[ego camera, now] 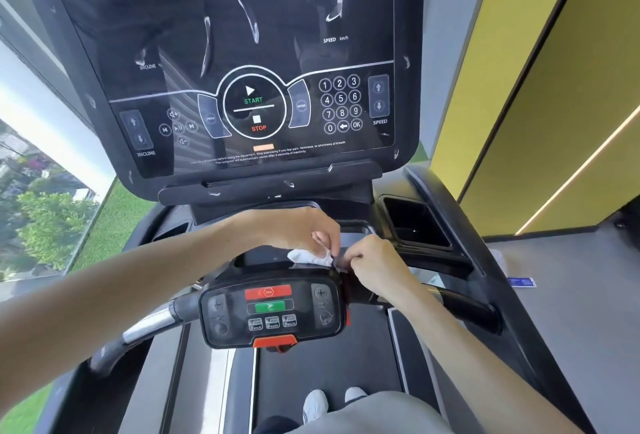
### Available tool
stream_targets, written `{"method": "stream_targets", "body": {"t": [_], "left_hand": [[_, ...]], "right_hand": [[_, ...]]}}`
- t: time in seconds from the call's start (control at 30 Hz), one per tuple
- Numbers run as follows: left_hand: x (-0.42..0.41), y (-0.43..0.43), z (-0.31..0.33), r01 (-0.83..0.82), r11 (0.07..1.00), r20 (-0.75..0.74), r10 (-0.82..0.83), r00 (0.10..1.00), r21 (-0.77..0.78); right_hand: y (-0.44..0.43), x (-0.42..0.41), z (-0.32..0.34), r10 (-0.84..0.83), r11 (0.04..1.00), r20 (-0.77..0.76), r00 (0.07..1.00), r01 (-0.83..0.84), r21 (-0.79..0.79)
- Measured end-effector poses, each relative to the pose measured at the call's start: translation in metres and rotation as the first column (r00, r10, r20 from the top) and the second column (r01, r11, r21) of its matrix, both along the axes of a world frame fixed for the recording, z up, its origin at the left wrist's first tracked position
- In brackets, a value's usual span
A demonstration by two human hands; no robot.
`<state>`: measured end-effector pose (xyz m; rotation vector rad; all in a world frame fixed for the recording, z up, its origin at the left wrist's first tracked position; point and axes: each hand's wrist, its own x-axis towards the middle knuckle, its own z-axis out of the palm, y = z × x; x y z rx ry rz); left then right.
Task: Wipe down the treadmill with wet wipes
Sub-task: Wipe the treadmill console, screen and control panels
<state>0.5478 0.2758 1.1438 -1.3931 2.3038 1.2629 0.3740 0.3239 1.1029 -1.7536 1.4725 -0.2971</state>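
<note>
- Your left hand [298,229] pinches the white wet wipe [308,257].
- Your right hand [375,262] is curled up at the other end of the wet wipe (I cannot tell if it grips it).
- The wet wipe is just above the small control panel [273,312] on the treadmill [450,302].

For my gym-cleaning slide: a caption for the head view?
Left hand and right hand pinch a white wet wipe by the control panel on the treadmill.

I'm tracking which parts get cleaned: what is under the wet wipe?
The wet wipe lies over the top edge of the small control panel, pinched by the left hand and right hand. The surface directly beneath it is covered.
</note>
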Motion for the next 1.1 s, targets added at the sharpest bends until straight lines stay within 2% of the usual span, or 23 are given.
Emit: {"method": "stream_targets", "body": {"t": [0.13, 0.17, 0.2, 0.27, 0.33, 0.4, 0.57, 0.63, 0.7, 0.8, 0.9, 1.0, 1.07, 1.1], "left_hand": [[0.028, -0.002, 0.039, 0.068, 0.990, 0.242, -0.098, 0.965, 0.127], [0.040, -0.003, 0.052, 0.044, 0.990, 0.302, -0.084, 0.950, 0.136], [0.055, -0.002, 0.062, -0.025, 0.994, 0.329, -0.011, 0.944, 0.103], [0.080, 0.002, 0.065, -0.238, 0.963, 0.259, 0.264, 0.929, -0.128], [0.092, 0.008, 0.048, -0.432, 0.840, 0.140, 0.496, 0.857, -0.327], [0.087, 0.017, 0.023, -0.482, 0.808, 0.150, 0.552, 0.820, -0.340], [0.081, 0.034, -0.014, -0.371, 0.820, 0.368, 0.539, 0.758, -0.436], [0.083, 0.040, -0.019, -0.398, 0.836, 0.407, 0.536, 0.740, -0.378], [0.075, 0.039, -0.017, -0.447, 0.824, 0.380, 0.560, 0.736, -0.347], [0.045, 0.032, -0.011, -0.503, 0.820, 0.284, 0.568, 0.772, -0.272], [0.005, 0.025, -0.012, -0.481, 0.846, 0.186, 0.524, 0.831, -0.230], [-0.028, 0.023, -0.019, -0.520, 0.836, 0.089, 0.539, 0.837, -0.175], [-0.041, 0.023, -0.016, -0.630, 0.772, -0.096, 0.635, 0.766, 0.082], [-0.045, 0.024, -0.010, -0.663, 0.703, -0.188, 0.710, 0.679, 0.259]], "right_hand": [[-0.004, -0.003, 0.006, 0.045, 0.997, 0.018, 0.999, -0.044, -0.057], [-0.006, -0.003, 0.007, 0.047, 0.997, 0.030, 0.998, -0.045, -0.070], [-0.009, -0.003, 0.007, 0.045, 0.996, 0.050, 0.998, -0.041, -0.078], [-0.016, 0.000, 0.005, 0.038, 0.995, 0.073, 0.997, -0.031, -0.090], [-0.018, 0.007, 0.004, 0.045, 0.996, 0.077, 0.996, -0.039, -0.086], [-0.015, 0.015, 0.005, 0.071, 0.994, 0.086, 0.994, -0.064, -0.087], [-0.009, 0.027, 0.007, 0.097, 0.992, 0.071, 0.993, -0.091, -0.085], [-0.009, 0.030, 0.004, 0.063, 0.995, 0.069, 0.996, -0.057, -0.084], [-0.009, 0.031, 0.002, 0.043, 0.995, 0.062, 0.997, -0.038, -0.090], [-0.007, 0.031, 0.001, 0.023, 0.996, 0.061, 0.998, -0.018, -0.087], [-0.005, 0.028, -0.001, -0.037, 0.997, 0.038, 0.999, 0.040, -0.069], [0.001, 0.019, 0.001, -0.120, 0.991, 0.028, 0.992, 0.121, -0.056], [0.004, 0.009, 0.007, -0.186, 0.980, 0.077, 0.979, 0.191, -0.057], [0.006, 0.004, 0.011, -0.228, 0.969, 0.130, 0.965, 0.237, -0.062]]}}
